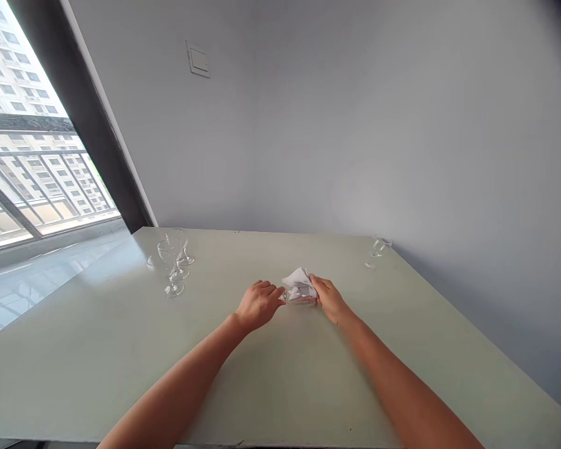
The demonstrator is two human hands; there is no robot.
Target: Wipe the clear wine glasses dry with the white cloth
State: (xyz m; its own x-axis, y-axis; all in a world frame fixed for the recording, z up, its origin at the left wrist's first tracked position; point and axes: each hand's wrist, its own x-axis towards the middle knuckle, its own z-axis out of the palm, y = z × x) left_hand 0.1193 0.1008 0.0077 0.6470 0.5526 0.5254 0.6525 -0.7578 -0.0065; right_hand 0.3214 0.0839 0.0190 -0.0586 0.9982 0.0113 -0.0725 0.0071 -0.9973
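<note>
A clear stemmed glass (302, 302) lies on its side between my hands, just above or on the middle of the table. My left hand (260, 304) is closed at its stem end, fingers curled round it. On the other side, my right hand (326, 295) grips a white cloth (297, 277), which is bunched in and over the bowl. The right fingertips are partly hidden behind cloth and glass. Whether the glass rests on the tabletop I cannot tell.
Several clear stemmed glasses (170, 251) stand grouped on the left of the pale table (280, 386). Another clear glass (380, 247) is near the right back edge. Grey walls (355, 125) rise behind the table, and a window (32, 137) is at left.
</note>
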